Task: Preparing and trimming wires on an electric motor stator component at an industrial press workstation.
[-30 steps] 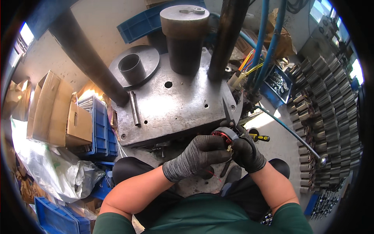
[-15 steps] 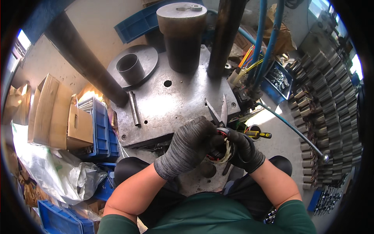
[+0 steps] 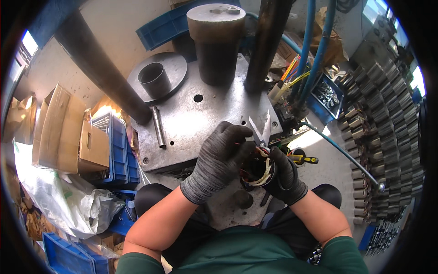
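Note:
Before my lap, my right hand, in a dark grey knit glove, grips a motor stator from its right side. Pale lacing and copper-red windings line the stator's round opening. Scissors are held in the same hand, their blades spread and pointing away from me over the metal plate. At the stator's left rim is my gloved left hand, its fingers bent toward the thumb. A thin red wire shows between them; the fingertips partly hide it. The scissor handles are mostly covered by the right hand.
A thick metal plate carries a tall cylinder, a short ring and a rod. Dark columns rise beside it. Right stand a yellow-black screwdriver and stacked metal cores; left, cartons and blue crates.
My left hand has drawn slightly back and its fingers have lifted, uncovering more of the stator. The scissors have shifted right, with their blades at a narrower angle.

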Motion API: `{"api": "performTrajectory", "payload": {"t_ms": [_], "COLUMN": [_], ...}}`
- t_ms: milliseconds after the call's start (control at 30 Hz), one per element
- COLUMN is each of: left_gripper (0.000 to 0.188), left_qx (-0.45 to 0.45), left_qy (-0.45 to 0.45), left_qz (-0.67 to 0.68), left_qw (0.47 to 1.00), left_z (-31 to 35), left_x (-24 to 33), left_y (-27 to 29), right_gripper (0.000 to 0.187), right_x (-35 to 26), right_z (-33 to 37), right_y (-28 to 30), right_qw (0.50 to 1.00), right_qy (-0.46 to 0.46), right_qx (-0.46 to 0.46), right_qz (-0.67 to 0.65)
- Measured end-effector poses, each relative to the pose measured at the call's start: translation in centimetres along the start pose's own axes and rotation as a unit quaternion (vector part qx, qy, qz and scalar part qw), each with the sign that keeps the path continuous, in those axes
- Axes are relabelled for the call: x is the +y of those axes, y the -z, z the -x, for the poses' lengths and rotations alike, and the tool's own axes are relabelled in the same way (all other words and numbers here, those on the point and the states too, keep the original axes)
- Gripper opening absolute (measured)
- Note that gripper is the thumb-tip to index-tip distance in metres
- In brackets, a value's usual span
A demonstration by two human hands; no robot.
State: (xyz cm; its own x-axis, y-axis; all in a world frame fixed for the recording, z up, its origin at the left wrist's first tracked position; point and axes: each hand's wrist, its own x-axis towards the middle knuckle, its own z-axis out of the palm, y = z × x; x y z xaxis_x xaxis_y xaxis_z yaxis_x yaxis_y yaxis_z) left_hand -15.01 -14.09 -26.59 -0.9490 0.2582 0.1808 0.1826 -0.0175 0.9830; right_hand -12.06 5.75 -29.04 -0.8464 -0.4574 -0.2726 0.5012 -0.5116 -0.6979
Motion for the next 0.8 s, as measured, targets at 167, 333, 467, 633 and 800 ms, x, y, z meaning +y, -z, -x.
{"api": "performTrajectory", "payload": {"t_ms": [167, 333, 467, 633, 800], "left_gripper": [0.052, 0.038, 0.042, 0.027, 0.018], "left_qx": [0.062, -0.059, -0.128, -0.132, -0.093], "left_qy": [-0.288, -0.226, -0.160, -0.149, -0.086], "left_qz": [-0.302, -0.310, -0.233, -0.223, -0.097], "left_qw": [0.907, 0.922, 0.951, 0.954, 0.987], "left_z": [1.9, 1.6, 1.4, 1.7, 2.2], "left_x": [0.1, 1.2, -1.0, 0.4, -0.3], "left_y": [0.6, -1.2, -0.5, -0.4, -1.2], "right_gripper": [0.066, 0.064, 0.061, 0.056, 0.075], "right_x": [-0.9, -1.1, -1.2, -1.8, -1.7], "right_z": [-0.5, -0.7, -0.1, 0.2, -1.1], "right_y": [1.2, 1.3, 0.9, 2.5, 1.4], "right_qw": [0.997, 0.993, 0.996, 0.990, 0.946], "right_qy": [0.039, 0.074, 0.076, 0.118, 0.203], "right_qx": [0.044, 0.075, 0.048, 0.055, 0.135], "right_qz": [-0.043, -0.047, -0.028, 0.051, 0.215]}}
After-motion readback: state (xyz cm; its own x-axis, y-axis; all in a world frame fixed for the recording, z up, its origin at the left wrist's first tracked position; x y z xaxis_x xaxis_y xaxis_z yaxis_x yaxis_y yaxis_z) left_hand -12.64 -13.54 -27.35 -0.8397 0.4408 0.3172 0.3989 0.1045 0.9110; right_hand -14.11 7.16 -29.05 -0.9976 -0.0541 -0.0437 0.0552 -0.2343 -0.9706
